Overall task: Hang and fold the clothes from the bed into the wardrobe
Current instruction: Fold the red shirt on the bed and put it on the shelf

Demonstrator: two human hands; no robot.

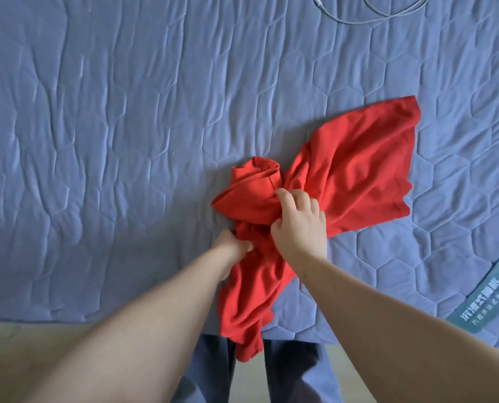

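A quilted blue bed cover [126, 126], hexagon-stitched and wrinkled, bears a crumpled red garment [344, 175]; left hand [232, 247] and right hand [299, 225] both clutch its bunched middle, fingers curled

One red garment [344, 170], one cable [355, 23] (looped), two hands [233, 242] [300, 225].

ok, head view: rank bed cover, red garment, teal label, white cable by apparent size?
1. bed cover, fills most of the frame
2. red garment
3-4. teal label and white cable: both cut off by the frame edge, so not ranked
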